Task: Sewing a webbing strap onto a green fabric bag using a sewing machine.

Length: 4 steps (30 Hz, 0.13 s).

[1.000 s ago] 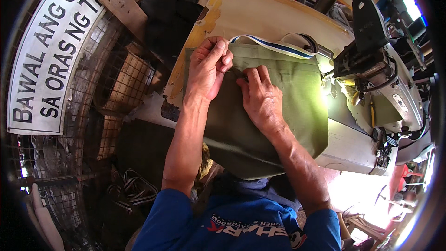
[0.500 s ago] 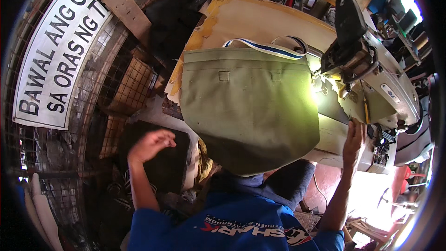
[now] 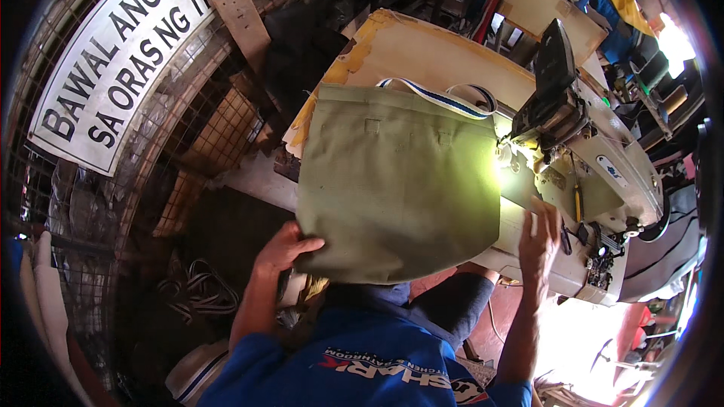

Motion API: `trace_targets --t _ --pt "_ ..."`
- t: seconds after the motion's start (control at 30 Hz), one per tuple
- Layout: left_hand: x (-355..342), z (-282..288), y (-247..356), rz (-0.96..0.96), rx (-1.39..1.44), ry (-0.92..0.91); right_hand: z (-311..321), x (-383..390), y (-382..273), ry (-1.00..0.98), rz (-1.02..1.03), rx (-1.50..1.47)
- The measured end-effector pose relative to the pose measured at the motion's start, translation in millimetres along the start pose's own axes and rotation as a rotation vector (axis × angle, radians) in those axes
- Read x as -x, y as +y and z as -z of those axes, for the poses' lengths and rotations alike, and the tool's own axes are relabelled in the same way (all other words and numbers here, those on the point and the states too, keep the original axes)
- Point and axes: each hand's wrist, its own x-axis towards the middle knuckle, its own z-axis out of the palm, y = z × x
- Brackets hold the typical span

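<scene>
An olive-green fabric bag (image 3: 396, 188) lies spread over the sewing table, its white-and-blue striped strap (image 3: 445, 102) at the far edge. My left hand (image 3: 285, 249) grips the bag's lower left edge, thumb on top and fingers underneath, out of sight. The bag's right edge reaches the lit needle area of a sewing machine (image 3: 607, 158). My right hand (image 3: 540, 237) hovers over the machine bed, right of the bag, fingers loosely apart and holding nothing I can see. Beside it lies a small dark tool (image 3: 566, 241), its kind unclear.
A yellow-handled tool (image 3: 578, 203) rests against the machine. Wire mesh with a white sign (image 3: 121, 60) stands on the left. Striped webbing (image 3: 200, 290) lies in a heap at lower left. The pale tabletop (image 3: 445, 49), edges worn, extends behind the bag.
My left hand has come down and right onto the bag's lower left edge, closing on it. My right hand has moved left, away from the dark tool. The whole view has shifted.
</scene>
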Motion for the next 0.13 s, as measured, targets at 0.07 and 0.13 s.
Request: trace_targets --t 0.07,0.13 --pt "12 8 14 -0.025 -0.091 -0.011 -12 -19 -33 -0.110 0.026 -0.147" --pt "16 15 23 -0.024 -0.164 -0.075 -36 -45 -73 -0.219 0.150 -0.322"
